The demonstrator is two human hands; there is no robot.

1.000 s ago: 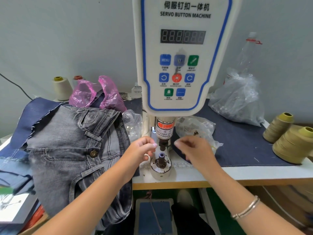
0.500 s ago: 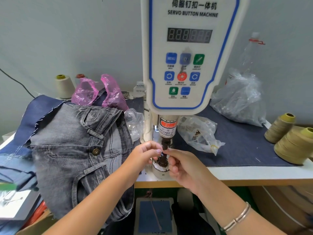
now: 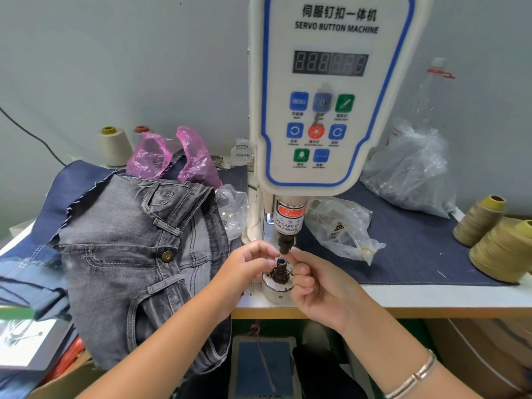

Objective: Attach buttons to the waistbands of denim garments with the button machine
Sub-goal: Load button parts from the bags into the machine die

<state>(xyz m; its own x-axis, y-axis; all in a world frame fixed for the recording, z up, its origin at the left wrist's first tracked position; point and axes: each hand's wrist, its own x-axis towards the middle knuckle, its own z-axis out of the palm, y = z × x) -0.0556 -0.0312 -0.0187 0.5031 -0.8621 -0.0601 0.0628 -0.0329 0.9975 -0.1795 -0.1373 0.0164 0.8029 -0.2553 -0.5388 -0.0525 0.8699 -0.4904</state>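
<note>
I judged the work to be at the loading stage: both my hands were at the lower die [image 3: 281, 269] of the button machine [image 3: 325, 93], under its dark punch [image 3: 285, 244], near the front edge of the tabletop [image 3: 431, 295]. My left hand [image 3: 247, 269] had its fingertips drawn together against the left of the die post, and my right hand [image 3: 313, 286] curled in from the right with its forefinger reaching the post's top; whether either pinched a button part I could not tell, it was too small to see. The grey jeans [image 3: 144, 254] lay heaped over the left edge of the tabletop, waistband towards the machine but well clear of the die, and one metal button [image 3: 167, 256] already sat on the band. So at least one garment looked finished, and no cloth was yet under the punch for the next pressing. More blue denim [image 3: 31, 272] lay beneath and left of the grey pair, count unclear. I counted one machine, four thread cones (two pale ones at the back left, two olive ones at the right edge), one pink bag [image 3: 172, 156], three clear bags of small parts, one plastic bottle [image 3: 431, 90], and one foot pedal [image 3: 263, 367] below.
</note>
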